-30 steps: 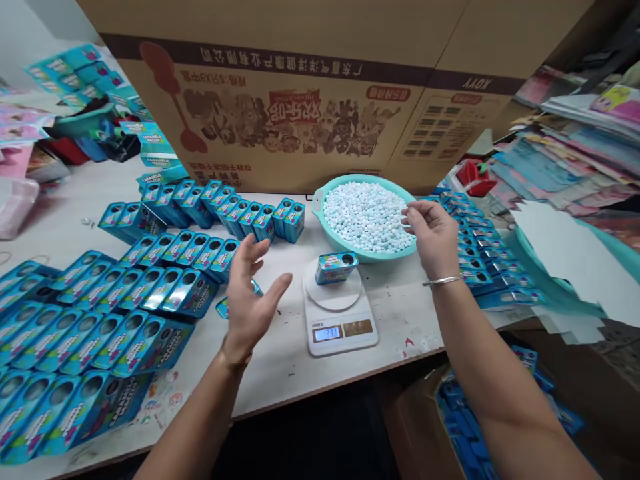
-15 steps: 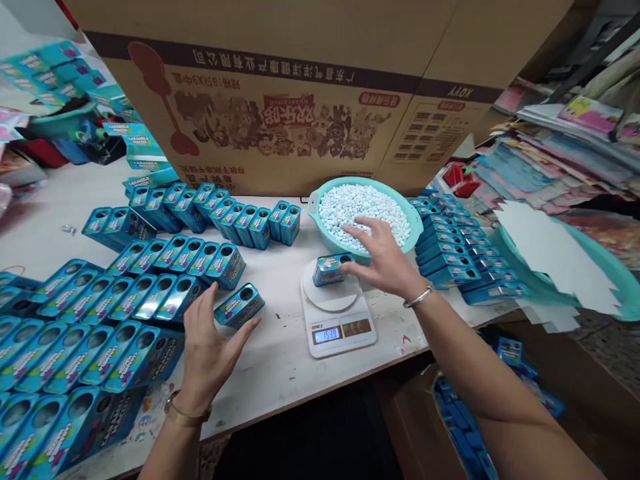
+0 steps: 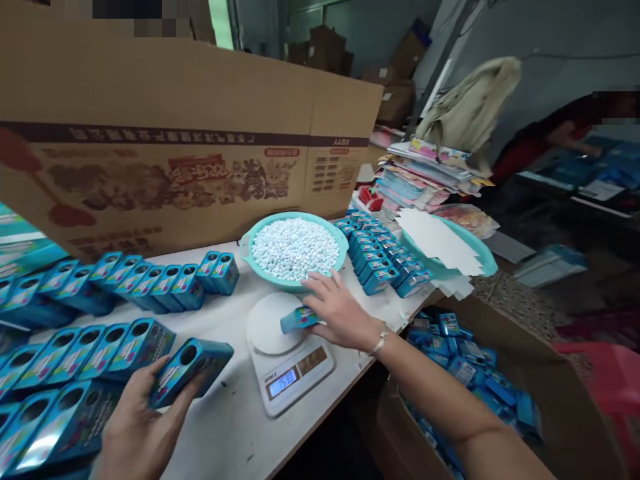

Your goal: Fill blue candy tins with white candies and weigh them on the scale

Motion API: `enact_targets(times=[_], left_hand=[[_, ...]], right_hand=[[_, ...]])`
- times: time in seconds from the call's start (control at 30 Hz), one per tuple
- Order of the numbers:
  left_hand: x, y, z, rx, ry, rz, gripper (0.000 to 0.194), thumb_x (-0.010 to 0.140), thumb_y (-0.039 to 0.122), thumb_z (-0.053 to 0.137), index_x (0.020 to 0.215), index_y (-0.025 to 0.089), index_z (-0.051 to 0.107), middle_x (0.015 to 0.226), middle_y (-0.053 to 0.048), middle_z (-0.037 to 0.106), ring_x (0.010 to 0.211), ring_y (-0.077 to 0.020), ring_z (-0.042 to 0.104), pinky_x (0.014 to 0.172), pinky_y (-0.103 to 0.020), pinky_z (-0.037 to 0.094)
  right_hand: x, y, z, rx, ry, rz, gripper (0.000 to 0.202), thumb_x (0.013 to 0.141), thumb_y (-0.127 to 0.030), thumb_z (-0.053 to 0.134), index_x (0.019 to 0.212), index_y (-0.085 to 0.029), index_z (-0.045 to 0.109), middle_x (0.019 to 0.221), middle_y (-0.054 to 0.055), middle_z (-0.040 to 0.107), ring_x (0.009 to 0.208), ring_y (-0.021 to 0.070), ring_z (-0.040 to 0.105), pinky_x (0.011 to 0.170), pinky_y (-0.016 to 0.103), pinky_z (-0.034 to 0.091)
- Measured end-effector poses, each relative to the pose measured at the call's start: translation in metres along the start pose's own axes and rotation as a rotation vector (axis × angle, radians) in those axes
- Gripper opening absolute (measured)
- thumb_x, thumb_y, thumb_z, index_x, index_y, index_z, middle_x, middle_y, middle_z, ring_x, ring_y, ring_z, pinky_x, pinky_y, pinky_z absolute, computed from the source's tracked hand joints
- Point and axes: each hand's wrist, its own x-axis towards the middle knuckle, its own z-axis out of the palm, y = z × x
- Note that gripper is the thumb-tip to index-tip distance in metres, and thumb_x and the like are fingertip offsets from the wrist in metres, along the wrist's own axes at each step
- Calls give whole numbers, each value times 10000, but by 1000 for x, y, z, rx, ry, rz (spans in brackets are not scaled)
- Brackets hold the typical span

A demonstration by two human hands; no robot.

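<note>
Nearest, the left hand (image 3: 143,417) grips one blue tin (image 3: 193,367), round hole upward, beside rows of similar tins (image 3: 110,353) on the desk (image 3: 215,427). The right hand (image 3: 345,317) holds a second blue tin (image 3: 299,320), tilted over the plate of one white scale (image 3: 285,380); contact is unclear. Tilting further could spill any contents; a low sweep could topple the rows. Beyond are one turquoise basin (image 3: 265,279) of uncountable pale pellets (image 3: 295,247), two paired tins (image 3: 217,272) to its left, then one large carton (image 3: 220,100).
</note>
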Motion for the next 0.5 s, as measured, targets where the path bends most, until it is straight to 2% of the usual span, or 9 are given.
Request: enact_targets(times=[0.13, 0.23, 0.33, 0.4, 0.43, 0.5], left_hand=[[20, 42, 32, -200, -192, 188, 400, 759, 542, 641, 1022, 241, 628, 943, -46, 679, 846, -255, 663, 779, -384, 547], [32, 63, 63, -256, -296, 238, 366, 779, 458, 649, 1048, 211, 622, 988, -62, 672, 903, -241, 655, 813, -360, 535], [41, 77, 88, -237, -353, 269, 309, 786, 357, 651, 1058, 213, 622, 992, -58, 660, 922, -235, 648, 833, -365, 527], [44, 83, 97, -213, -395, 290, 274, 790, 287, 641, 1055, 217, 627, 989, -56, 656, 932, -232, 646, 856, -377, 524], [44, 85, 99, -209, -408, 288, 301, 786, 269, 647, 1081, 215, 620, 1008, -60, 652, 950, -234, 644, 873, -387, 523], [41, 85, 98, -228, -385, 262, 516, 753, 295, 708, 1235, 203, 547, 1108, -91, 627, 1036, -253, 626, 917, -417, 515]], right_hand=[[-73, 38, -18, -12, -57, 167, 369, 754, -397, 766, 1024, -180, 637, 1221, 191, 577, 1209, 354, 490, 984, 556, 420], [-110, 74, -17, -149, -116, 268, 316, 725, -354, 794, 955, -176, 670, 1142, 179, 588, 1131, 356, 520, 946, 531, 446], [-128, 106, -9, -240, -92, 322, 265, 758, -319, 758, 977, -183, 692, 1066, 159, 589, 1027, 328, 544, 875, 483, 473], [-133, 121, -3, -294, -39, 336, 255, 796, -318, 705, 1013, -185, 694, 1016, 155, 586, 962, 319, 547, 821, 459, 481], [-135, 126, -1, -320, -10, 335, 258, 818, -321, 671, 1033, -179, 691, 1001, 160, 584, 939, 320, 546, 804, 457, 482], [-136, 130, 2, -357, 46, 317, 303, 860, -347, 598, 1092, -164, 669, 999, 176, 584, 916, 332, 546, 793, 473, 483]])
